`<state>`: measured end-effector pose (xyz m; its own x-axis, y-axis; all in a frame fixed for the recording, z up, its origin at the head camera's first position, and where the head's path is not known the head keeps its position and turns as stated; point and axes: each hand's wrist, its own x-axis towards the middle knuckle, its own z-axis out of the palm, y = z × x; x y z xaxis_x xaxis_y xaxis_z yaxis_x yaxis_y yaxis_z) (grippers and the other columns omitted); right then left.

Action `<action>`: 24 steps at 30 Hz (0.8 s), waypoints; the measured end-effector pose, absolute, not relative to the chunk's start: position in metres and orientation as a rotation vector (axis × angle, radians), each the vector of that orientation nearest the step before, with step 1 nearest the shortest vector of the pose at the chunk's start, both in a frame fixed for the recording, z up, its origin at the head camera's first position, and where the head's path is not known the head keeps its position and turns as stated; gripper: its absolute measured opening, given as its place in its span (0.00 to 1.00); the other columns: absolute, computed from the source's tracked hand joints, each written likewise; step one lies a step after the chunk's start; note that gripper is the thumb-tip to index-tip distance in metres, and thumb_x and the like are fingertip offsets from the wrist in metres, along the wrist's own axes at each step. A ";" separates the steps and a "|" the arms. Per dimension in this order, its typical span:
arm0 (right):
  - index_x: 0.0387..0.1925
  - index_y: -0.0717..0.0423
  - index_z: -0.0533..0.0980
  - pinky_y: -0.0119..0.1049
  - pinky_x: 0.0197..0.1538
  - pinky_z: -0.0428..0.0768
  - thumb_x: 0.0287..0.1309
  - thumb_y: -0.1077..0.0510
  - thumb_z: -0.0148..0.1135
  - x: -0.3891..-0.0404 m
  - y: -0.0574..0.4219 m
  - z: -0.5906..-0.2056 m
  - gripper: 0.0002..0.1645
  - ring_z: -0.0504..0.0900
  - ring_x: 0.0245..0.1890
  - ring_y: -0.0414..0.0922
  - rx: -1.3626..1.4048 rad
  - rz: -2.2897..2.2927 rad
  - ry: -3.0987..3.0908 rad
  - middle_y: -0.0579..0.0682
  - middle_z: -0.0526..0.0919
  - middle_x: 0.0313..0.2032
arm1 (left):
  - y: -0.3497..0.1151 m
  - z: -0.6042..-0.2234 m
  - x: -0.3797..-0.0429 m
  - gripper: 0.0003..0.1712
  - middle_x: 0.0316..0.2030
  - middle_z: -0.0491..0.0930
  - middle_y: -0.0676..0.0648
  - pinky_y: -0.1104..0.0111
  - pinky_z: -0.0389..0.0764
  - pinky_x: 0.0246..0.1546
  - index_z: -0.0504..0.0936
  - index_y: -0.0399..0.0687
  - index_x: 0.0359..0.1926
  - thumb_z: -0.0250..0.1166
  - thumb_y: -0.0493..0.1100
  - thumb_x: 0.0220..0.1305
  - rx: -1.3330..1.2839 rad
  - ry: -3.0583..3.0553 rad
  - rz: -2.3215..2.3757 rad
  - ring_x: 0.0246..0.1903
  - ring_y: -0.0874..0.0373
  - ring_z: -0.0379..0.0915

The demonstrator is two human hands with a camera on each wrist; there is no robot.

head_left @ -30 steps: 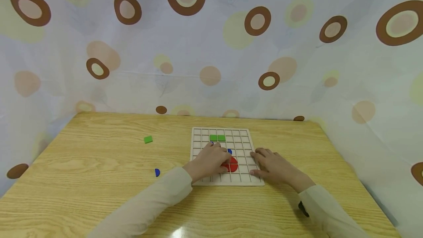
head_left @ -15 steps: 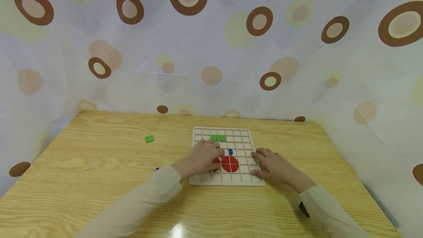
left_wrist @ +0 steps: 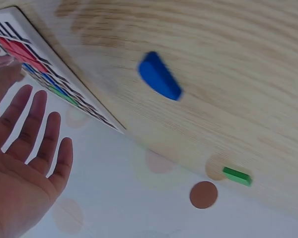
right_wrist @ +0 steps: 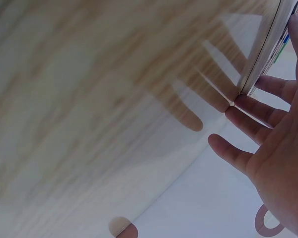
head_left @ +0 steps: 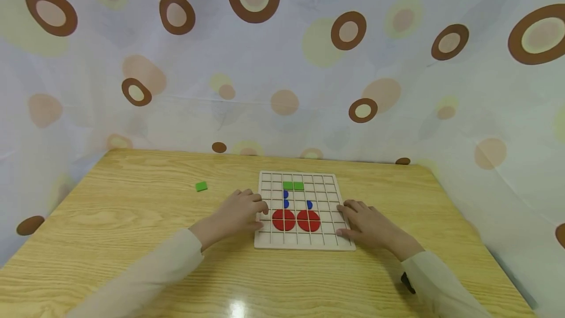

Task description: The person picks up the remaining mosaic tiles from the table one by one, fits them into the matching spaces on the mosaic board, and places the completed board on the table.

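A pale grid board [head_left: 303,239] lies flat on the table. Two red discs of joined pieces, a left disc [head_left: 278,225] and a right disc [head_left: 303,225], sit in its front cells. Behind them are a few blue half-rounds [head_left: 310,204] and two green rectangles [head_left: 288,185]. My left hand [head_left: 238,214] holds nothing, its fingers loosely bent by the board's left edge. My right hand [head_left: 366,222] rests its fingertips on the right edge. A loose blue half-round [left_wrist: 160,78] shows in the left wrist view; the left arm hides it in the head view.
A loose green rectangle [head_left: 201,186] lies on the wooden table [head_left: 145,200], left of the board. Dotted cloth [head_left: 309,126] hangs behind the table and along its sides. A dark object [head_left: 408,282] shows by the right sleeve.
My left hand has moved left from the board's middle to its left edge, uncovering the left red disc and two blue half-rounds. The arm now covers the loose blue half-round. My right hand stays put.
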<state>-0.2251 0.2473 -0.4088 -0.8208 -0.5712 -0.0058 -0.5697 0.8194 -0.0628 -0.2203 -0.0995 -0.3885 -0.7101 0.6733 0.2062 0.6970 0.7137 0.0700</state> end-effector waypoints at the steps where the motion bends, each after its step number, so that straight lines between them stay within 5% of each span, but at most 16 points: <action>1: 0.61 0.59 0.65 0.57 0.53 0.69 0.58 0.36 0.51 -0.225 0.247 -0.409 0.39 0.67 0.58 0.57 -0.932 -0.090 2.974 0.60 0.68 0.58 | -0.104 -0.389 -0.219 0.13 0.38 0.79 0.54 0.61 0.73 0.42 0.81 0.55 0.38 0.68 0.51 0.51 -1.106 -2.760 -0.217 0.42 0.56 0.72; 24: 0.62 0.57 0.64 0.57 0.54 0.68 0.58 0.34 0.49 -0.226 0.249 -0.412 0.40 0.67 0.59 0.57 -0.923 -0.100 2.969 0.59 0.67 0.59 | -0.190 -0.392 -0.203 0.12 0.32 0.78 0.57 0.63 0.72 0.36 0.80 0.55 0.32 0.71 0.51 0.46 -0.990 -2.912 -0.207 0.34 0.60 0.70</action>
<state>-0.2261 0.2491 -0.4120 -0.8237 -0.5669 -0.0101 -0.5650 0.8221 -0.0703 -0.2033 -0.1895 -0.3916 -0.7921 0.6023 0.0989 0.6102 0.7849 0.1075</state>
